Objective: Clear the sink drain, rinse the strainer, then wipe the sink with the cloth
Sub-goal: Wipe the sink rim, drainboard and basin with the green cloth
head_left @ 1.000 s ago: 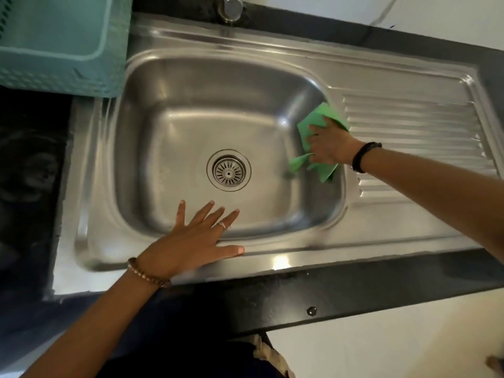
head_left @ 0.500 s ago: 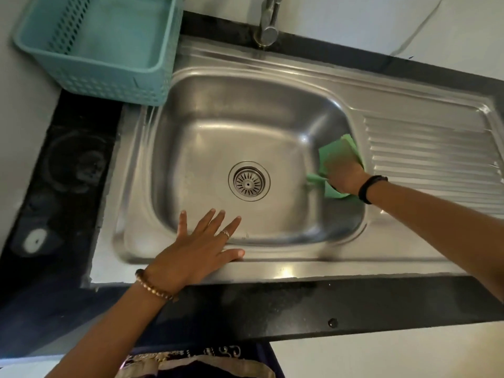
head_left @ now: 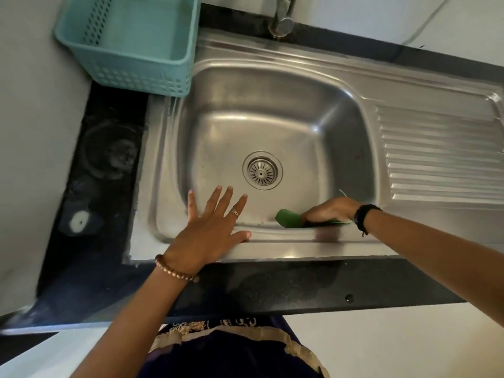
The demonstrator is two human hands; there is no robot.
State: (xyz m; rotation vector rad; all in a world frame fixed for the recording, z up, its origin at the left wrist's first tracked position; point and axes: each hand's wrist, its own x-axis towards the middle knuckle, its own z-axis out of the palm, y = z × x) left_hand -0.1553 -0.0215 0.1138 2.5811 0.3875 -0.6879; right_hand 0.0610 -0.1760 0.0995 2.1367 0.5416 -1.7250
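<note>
At the near rim of the steel sink (head_left: 272, 242), the left hand (head_left: 210, 233) lies flat with fingers spread, while the right hand (head_left: 331, 211) is clenched on the green cloth (head_left: 287, 219), pressing it against the basin's near wall. The strainer (head_left: 262, 171) sits in the drain at the basin's middle. Farther back, the teal basket (head_left: 174, 69) at the sink's far-left corner shows nothing inside, with the tap (head_left: 282, 23) beyond.
</note>
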